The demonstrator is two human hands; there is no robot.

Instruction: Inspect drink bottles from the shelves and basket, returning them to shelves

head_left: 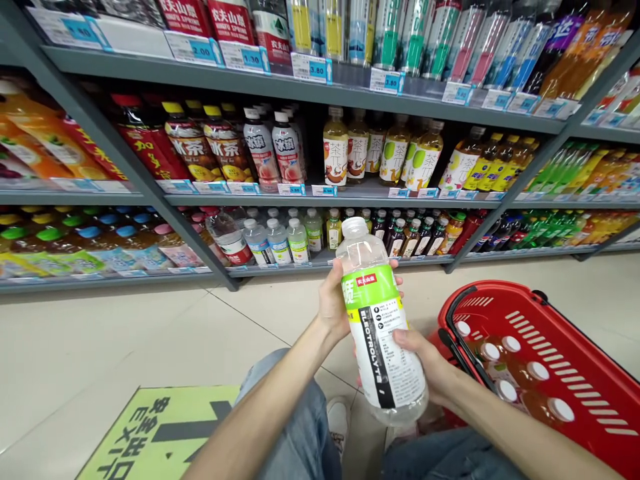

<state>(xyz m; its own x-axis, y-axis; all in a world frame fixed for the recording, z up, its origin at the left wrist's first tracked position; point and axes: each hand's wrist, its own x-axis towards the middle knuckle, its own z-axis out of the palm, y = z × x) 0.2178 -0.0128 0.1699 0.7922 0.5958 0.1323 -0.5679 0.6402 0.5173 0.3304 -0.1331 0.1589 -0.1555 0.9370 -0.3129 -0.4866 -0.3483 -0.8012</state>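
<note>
I hold a clear drink bottle (377, 327) with a white cap and a green, white and black label, tilted a little, in front of me. My left hand (334, 303) wraps around its upper part from the left. My right hand (425, 363) cups its lower part from the right. Both hands are closed on the bottle. Below it I see my knees in jeans and a white shoe (339, 420).
A red shopping basket (590, 373) stands on the floor at my right, holding several white-capped bottles. Grey shelves (320, 200) full of drink bottles face me. A green floor sticker (160, 433) lies at the lower left on the pale tile floor.
</note>
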